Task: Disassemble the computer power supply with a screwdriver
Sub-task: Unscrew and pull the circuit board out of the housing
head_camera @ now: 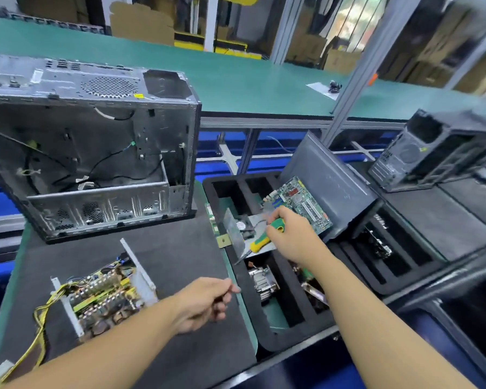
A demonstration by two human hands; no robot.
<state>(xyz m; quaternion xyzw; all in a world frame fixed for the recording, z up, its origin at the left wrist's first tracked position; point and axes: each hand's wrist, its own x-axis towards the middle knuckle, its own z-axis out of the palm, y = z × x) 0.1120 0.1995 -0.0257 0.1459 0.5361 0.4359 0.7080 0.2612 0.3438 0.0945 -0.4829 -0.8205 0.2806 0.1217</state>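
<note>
1. The power supply (104, 296) lies open on the dark mat (180, 248) with its lid off. It shows thin sheet-metal walls, a yellowish board packed with coils and capacitors, and yellow wires trailing from its left side.
2. The right hand (289, 234), well to the right of the power supply and farther back, is clamped round the screwdriver (261, 241). The tool has a chunky green-and-yellow handle, and its thin shaft points down-left, back toward the power supply.
3. That hand hangs over the black foam tray (264, 342) right of the power supply, beside a bent grey cover (232, 231) with a small fan (244, 222). It looks like the lid being put away, though I cannot tell whether they touch.
4. The left hand (205, 301) is just right of the power supply, above the mat. Its fingers are loosely curled, thumb and forefinger close together; I cannot tell whether they pinch a screw.
5. To do this step well, the cover should probably sit flat in its compartment before it is let go. The sheet edges look sharp, and the tip should stay off the motherboard (298, 203) leaning in the tray, farther right of the power supply.
6. The board is likely next. Seat the tip square in each screw, steady a wall with the left hand, and avoid the capacitors, which may hold charge.
</note>
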